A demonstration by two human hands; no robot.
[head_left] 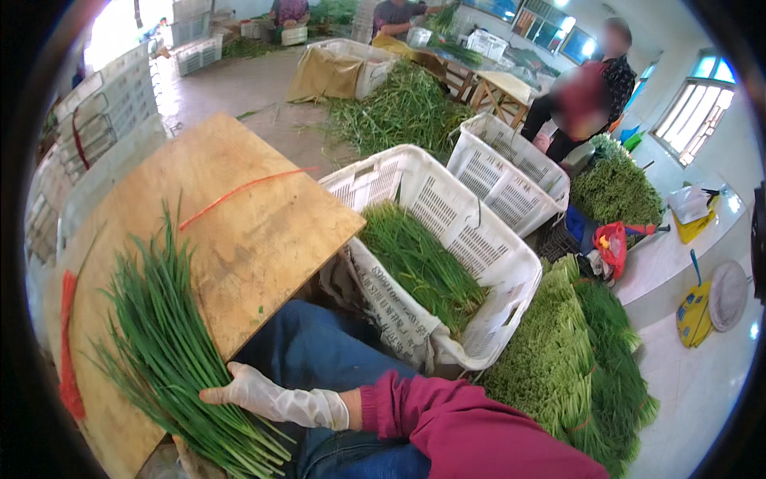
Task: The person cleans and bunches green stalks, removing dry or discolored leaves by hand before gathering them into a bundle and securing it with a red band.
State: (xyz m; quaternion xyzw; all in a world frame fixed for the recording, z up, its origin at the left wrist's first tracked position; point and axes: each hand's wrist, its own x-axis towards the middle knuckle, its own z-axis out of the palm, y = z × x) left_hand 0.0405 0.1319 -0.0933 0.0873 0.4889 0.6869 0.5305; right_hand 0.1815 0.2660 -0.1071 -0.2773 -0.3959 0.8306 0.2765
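A loose bundle of green garlic chives point(155, 327) lies across the near left part of a wooden board point(263, 215), its pale cut ends hanging past the near edge. My right hand point(259, 395), in a thin whitish glove, grips the bundle near those ends, thumb on top and the other fingers hidden behind the stalks. Below the bundle shows a small tan patch point(191, 459); whether it belongs to my left hand, I cannot make out. A red tie point(243, 194) rests on the board, and a bunch of red ties point(70, 351) lies at its left side.
Right of the board stands a white crate point(499, 275) holding chives point(423, 259). Stacked bundles point(550, 359) lie beyond it. Another white crate point(511, 172), a heap of greens point(391, 108) and stacked crates point(112, 112) stand farther off. Several people work at the back.
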